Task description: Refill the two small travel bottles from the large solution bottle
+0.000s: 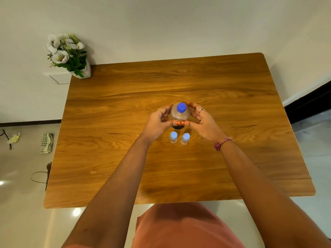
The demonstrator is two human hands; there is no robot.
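The large solution bottle (180, 113), clear with a blue cap, stands upright at the middle of the wooden table (179, 77). My left hand (157, 122) wraps its left side and my right hand (202, 120) its right side, with both thumbs meeting on the near face. Just in front of it stand the two small travel bottles, one on the left (173, 137) and one on the right (185, 138), both with pale blue caps on. Neither hand touches the small bottles.
A white pot of white flowers (69, 54) stands at the table's far left corner against the wall. A folded checked cloth (46, 143) and a bag handle (38, 176) lie on the floor to the left.
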